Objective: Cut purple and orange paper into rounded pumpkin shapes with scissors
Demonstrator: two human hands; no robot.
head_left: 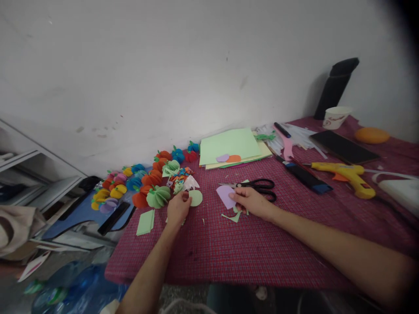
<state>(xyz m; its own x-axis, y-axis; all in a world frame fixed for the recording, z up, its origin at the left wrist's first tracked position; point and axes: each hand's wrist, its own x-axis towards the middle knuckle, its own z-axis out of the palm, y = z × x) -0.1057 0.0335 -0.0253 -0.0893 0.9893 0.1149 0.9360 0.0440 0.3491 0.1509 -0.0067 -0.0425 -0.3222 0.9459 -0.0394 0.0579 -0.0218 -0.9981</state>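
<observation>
From where I'm standing: person at a tbl w/ a red checked cloth [229,261], both hands mid-frame. L hand [178,208], just L of centre, has thumb & fingers pinched on the L edge of a pale green disc [196,198]. R hand [250,199], just R of centre, grips a lilac paper pc [225,196] by its R side, fingers closed. Disc & lilac pc are well apart, bare cloth btwn.

Black scissors [264,185] lie right behind the R hand, handles to the R; can't tell if hand touches them. Green offcuts [232,217] under/below that hand. Small heap of mixed scraps [183,176] above the L hand, & green paper rectangles [145,222] stacked lower L of it.

Paper pumpkins [159,197] in orange, green, blue etc. run along the cloth L of centre; more sit on a blue surface [65,222] at frame L. Upper centre, vs. the wall: big paper sheets [229,141] w/ a lilac bit & an orange bit [235,158] on the lower edge.

R side of frame: yellow glue gun [356,183], black-handled tool [303,175], dark flat slab [343,147], paper cup [335,117], orange oval thing [371,135].
</observation>
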